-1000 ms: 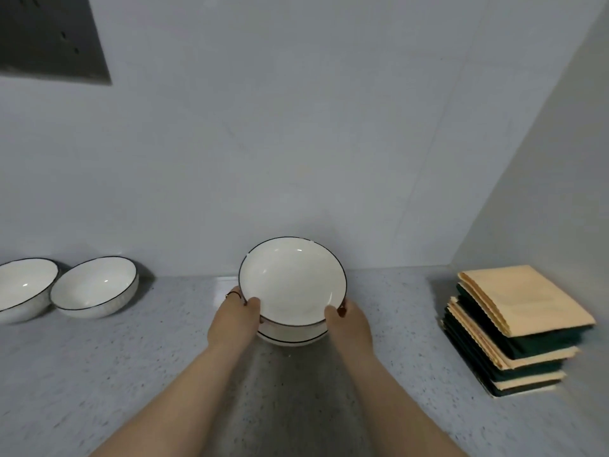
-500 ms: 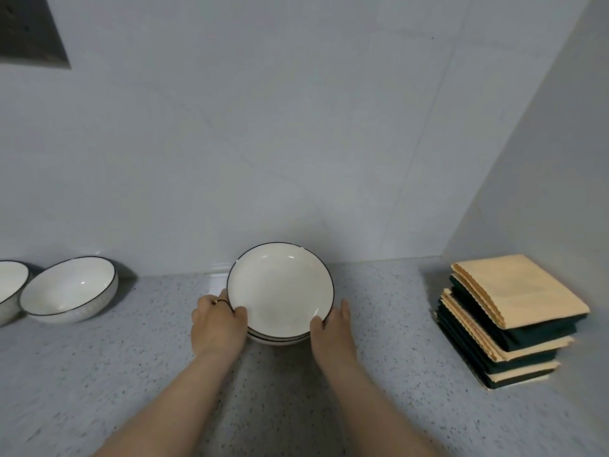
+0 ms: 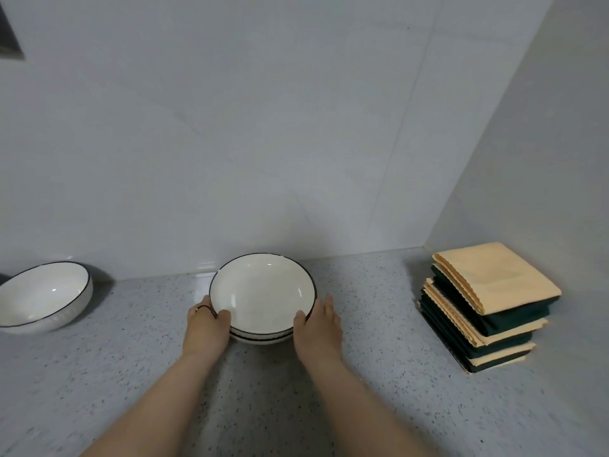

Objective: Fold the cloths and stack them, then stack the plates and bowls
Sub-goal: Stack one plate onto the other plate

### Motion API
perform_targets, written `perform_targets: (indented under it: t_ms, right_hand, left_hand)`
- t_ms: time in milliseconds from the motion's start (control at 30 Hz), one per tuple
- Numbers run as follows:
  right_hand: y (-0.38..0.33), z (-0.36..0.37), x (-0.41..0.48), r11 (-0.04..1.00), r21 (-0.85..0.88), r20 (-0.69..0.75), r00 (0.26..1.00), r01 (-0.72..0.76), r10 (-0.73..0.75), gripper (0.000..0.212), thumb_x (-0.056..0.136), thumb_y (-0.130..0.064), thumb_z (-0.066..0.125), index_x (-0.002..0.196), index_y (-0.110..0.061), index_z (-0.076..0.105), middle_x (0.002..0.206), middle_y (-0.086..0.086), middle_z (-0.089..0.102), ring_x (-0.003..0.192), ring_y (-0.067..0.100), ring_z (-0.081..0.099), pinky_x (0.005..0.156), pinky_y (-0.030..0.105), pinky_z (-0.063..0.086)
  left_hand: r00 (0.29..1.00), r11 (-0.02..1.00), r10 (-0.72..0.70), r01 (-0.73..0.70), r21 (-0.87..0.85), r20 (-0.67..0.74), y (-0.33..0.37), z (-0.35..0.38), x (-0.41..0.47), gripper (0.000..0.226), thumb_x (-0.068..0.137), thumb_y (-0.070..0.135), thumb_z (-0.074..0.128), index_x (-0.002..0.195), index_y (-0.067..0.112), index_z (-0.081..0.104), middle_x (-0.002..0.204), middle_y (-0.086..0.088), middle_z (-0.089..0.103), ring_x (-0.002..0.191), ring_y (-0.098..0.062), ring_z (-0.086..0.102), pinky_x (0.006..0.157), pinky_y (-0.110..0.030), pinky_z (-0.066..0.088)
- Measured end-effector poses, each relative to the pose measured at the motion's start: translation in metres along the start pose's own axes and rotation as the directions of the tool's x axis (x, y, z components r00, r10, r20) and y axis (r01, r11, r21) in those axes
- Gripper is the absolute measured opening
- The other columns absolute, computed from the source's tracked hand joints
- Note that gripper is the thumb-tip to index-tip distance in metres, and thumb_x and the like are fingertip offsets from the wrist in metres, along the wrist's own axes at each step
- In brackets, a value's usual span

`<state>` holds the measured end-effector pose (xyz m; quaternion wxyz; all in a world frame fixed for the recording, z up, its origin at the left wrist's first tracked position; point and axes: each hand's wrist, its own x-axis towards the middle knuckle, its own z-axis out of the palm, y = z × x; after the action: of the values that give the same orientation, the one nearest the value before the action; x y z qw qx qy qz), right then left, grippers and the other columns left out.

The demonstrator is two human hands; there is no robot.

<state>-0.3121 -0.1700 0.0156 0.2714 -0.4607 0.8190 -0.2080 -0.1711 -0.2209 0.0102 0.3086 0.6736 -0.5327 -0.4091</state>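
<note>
Our fingers (image 3: 221, 316) are curled loosely round the left side of the top plate (image 3: 262, 293), thumb hooked just over its black rim, so the left hand (image 3: 206, 328) has a light hold on the edge. On the other side the right hand (image 3: 318, 324) lies flatter, fingers stretched out along the plate's right side and thumb touching the rim; whether it's really gripping or just resting against it, we can't tell. There's a thin dark band on one finger of the left hand.

The plate sits right in the lower middle of the frame, nested on top of at least one more plate (image 3: 260, 338) with the same black line round it, and that little stack is down on the speckled grey counter (image 3: 131, 374), close to the white wall (image 3: 296, 127) behind. Both our forearms run up to it from the bottom of the frame.

Further out, at the left edge of the frame, a white bowl (image 3: 44, 296) with a dark rim stands alone on the counter, well apart from the plates. Over at the right edge, tucked into the corner, the folded cloths (image 3: 487, 308) are piled up, tan and dark green layers alternating, with a tan one on top. The pile leans a bit, the upper cloths sitting further back than the lower ones.
</note>
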Motion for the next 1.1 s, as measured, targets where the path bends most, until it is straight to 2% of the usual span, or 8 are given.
perform_targets:
  t_ms: [267, 400, 533, 600, 700, 867, 967, 1100]
  right_hand:
    - [0.001, -0.001, 0.000, 0.998, 0.051, 0.028, 0.999, -0.026, 0.025, 0.056, 0.100, -0.033, 0.025, 0.148, -0.012, 0.006, 0.157, 0.007, -0.005, 0.144, 0.024, 0.007, 0.116, 0.034, 0.010]
    - [0.012, -0.019, -0.012, 0.935, 0.353, -0.039, 0.999, 0.026, -0.013, 0.060, 0.099, -0.027, 0.034, 0.148, -0.008, 0.005, 0.157, 0.007, 0.003, 0.144, 0.021, 0.007, 0.118, 0.031, 0.008]
    - [0.064, -0.053, -0.029, 0.841, 0.540, -0.207, 0.973, 0.025, 0.104, 0.053, 0.097, -0.012, 0.038, 0.146, -0.013, 0.019, 0.150, 0.005, 0.025, 0.119, 0.015, 0.045, 0.097, 0.026, 0.039]
    - [0.100, -0.073, -0.039, 0.831, 0.557, -0.315, 0.925, -0.001, 0.212, 0.048, 0.096, -0.010, 0.040, 0.142, -0.011, 0.029, 0.145, 0.007, 0.034, 0.104, 0.017, 0.051, 0.082, 0.023, 0.043]
    - [0.138, -0.101, -0.047, 0.717, 0.694, -0.356, 0.833, -0.069, 0.424, 0.042, 0.095, -0.005, 0.040, 0.137, -0.006, 0.038, 0.137, 0.011, 0.045, 0.122, 0.029, 0.047, 0.099, 0.033, 0.037]
    - [0.186, -0.144, -0.056, 0.398, 0.917, -0.257, 0.716, -0.031, 0.649, 0.025, 0.093, -0.003, 0.044, 0.116, -0.004, 0.054, 0.103, 0.009, 0.054, 0.094, 0.022, 0.053, 0.095, 0.038, 0.044]
    - [0.198, -0.159, -0.059, 0.227, 0.973, -0.111, 0.791, -0.036, 0.601, 0.020, 0.093, 0.001, 0.039, 0.085, -0.012, 0.052, 0.091, 0.009, 0.052, 0.074, 0.015, 0.050, 0.083, 0.031, 0.043]
    - [0.204, -0.167, -0.051, 0.062, 0.993, 0.056, 0.878, -0.097, 0.475, 0.027, 0.089, 0.011, 0.029, 0.082, -0.007, 0.048, 0.086, 0.010, 0.050, 0.073, 0.018, 0.049, 0.089, 0.030, 0.040]
  left_hand:
    - [1.000, 0.999, 0.027, -0.026, 0.028, -0.013, -0.002, 0.004, 0.003, 0.034, 0.090, -0.001, 0.039, 0.123, -0.004, 0.046, 0.130, -0.027, 0.042, 0.094, -0.029, 0.047, 0.086, -0.035, 0.039]
    - [0.994, 0.994, 0.022, -0.010, 0.112, -0.105, 0.005, 0.007, -0.010, 0.046, 0.095, 0.016, 0.043, 0.133, -0.008, 0.037, 0.143, -0.027, 0.029, 0.129, -0.040, 0.030, 0.106, -0.045, 0.026]
    - [0.955, 0.987, 0.143, -0.157, -0.032, -0.260, 0.024, 0.014, -0.050, 0.045, 0.092, 0.005, 0.047, 0.136, -0.002, 0.040, 0.143, -0.023, 0.032, 0.131, -0.036, 0.030, 0.106, -0.039, 0.025]
    - [0.961, 0.951, 0.233, -0.257, -0.172, -0.148, 0.034, 0.033, -0.082, 0.038, 0.091, -0.001, 0.046, 0.129, -0.001, 0.048, 0.130, -0.018, 0.044, 0.116, -0.030, 0.045, 0.091, -0.027, 0.034]
    - [0.945, 0.935, 0.239, -0.162, -0.315, 0.225, 0.045, 0.073, -0.126, 0.034, 0.092, 0.010, 0.046, 0.126, 0.006, 0.050, 0.126, -0.006, 0.049, 0.101, -0.014, 0.053, 0.082, -0.012, 0.036]
    - [0.775, 0.937, 0.038, 0.192, -0.293, 0.630, 0.079, 0.137, -0.172, 0.049, 0.095, 0.002, 0.041, 0.143, 0.010, 0.030, 0.147, -0.006, 0.033, 0.122, -0.021, 0.046, 0.096, -0.029, 0.041]
    - [0.737, 0.946, 0.007, 0.215, -0.244, 0.676, 0.098, 0.171, -0.184, 0.057, 0.096, 0.003, 0.040, 0.147, 0.016, 0.019, 0.152, -0.002, 0.023, 0.127, -0.021, 0.042, 0.096, -0.026, 0.040]
    - [0.747, 0.924, -0.077, 0.303, -0.235, 0.660, 0.122, 0.212, -0.195, 0.062, 0.094, -0.001, 0.041, 0.148, 0.013, 0.013, 0.143, -0.010, 0.035, 0.114, -0.026, 0.048, 0.074, -0.026, 0.043]
